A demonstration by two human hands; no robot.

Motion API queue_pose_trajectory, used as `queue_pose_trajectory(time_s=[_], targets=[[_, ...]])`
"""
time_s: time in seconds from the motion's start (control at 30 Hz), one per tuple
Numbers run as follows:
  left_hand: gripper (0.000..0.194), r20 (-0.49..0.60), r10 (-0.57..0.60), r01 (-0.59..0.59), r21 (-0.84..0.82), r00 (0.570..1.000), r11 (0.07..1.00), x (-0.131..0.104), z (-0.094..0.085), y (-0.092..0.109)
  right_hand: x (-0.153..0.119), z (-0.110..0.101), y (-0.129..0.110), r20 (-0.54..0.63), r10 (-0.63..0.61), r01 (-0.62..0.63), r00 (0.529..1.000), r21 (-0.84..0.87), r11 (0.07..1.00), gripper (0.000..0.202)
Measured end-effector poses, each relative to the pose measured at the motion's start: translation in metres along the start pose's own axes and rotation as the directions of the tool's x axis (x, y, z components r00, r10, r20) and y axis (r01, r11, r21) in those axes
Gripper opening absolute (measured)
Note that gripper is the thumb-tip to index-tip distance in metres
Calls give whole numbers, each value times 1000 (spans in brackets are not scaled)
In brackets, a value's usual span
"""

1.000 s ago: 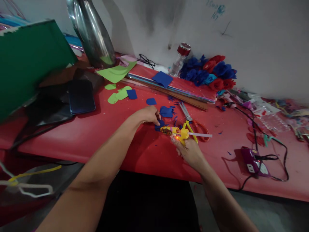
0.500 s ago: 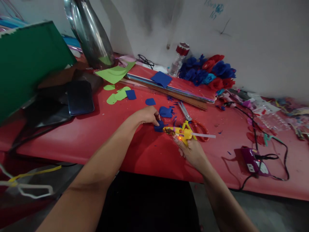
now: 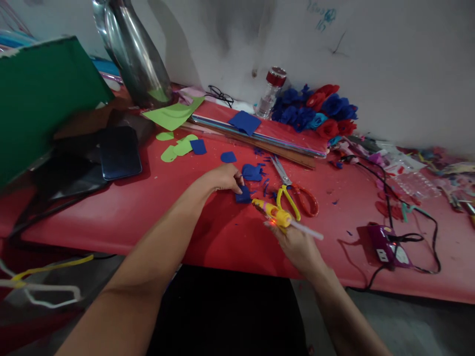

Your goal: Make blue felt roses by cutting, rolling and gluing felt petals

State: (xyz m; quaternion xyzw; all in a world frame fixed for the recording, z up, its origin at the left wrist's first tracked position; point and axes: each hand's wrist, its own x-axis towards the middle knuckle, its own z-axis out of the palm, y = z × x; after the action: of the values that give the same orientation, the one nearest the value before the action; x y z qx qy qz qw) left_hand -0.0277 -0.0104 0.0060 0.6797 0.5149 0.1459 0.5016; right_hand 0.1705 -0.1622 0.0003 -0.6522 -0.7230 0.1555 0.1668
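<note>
My left hand (image 3: 229, 179) is closed, pinching the edge of a small dark blue paper piece (image 3: 243, 195) above the red table. A yellow hot glue gun (image 3: 275, 212) is in my right hand (image 3: 293, 243), its nozzle close to that piece; I cannot tell whether they touch. A clear glue stick (image 3: 306, 229) juts from the gun's back, and a small orange light glows on it. Just beyond lie another blue piece (image 3: 253, 172) with a fringed edge and some blue snippets. Scissors (image 3: 285, 180) with one yellow and one red handle rest partly open beside the gun.
Green paper cutouts (image 3: 181, 147) lie left of centre, near a dark phone (image 3: 120, 152). A steel jug (image 3: 137, 59), stacked coloured sheets (image 3: 282, 141) and blue and red paper flowers (image 3: 315, 109) line the wall. At right, a purple power box (image 3: 386, 244) trails black cables.
My right hand has tilted the glue gun and moved it slightly down, uncovering the scissors' handles. My left hand keeps its pinch on the blue paper. The whole view has shifted slightly.
</note>
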Motion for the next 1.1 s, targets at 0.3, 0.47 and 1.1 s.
queue_pose_trajectory(time_s=[0.3,0.47,1.1], targets=[[13,21,23,-23,-16,1000,1000,1,0,-4,-8,-28,-6,218,-165,208,962,-193,959,16],[14,16,48,-48,12,999,999,4,-1,-5,-6,-29,4,57,-182,189,982,-181,965,21],[14,46,-26,28,-35,999,999,-3,-1,3,-4,-30,11,275,-338,398,900,-203,895,9]])
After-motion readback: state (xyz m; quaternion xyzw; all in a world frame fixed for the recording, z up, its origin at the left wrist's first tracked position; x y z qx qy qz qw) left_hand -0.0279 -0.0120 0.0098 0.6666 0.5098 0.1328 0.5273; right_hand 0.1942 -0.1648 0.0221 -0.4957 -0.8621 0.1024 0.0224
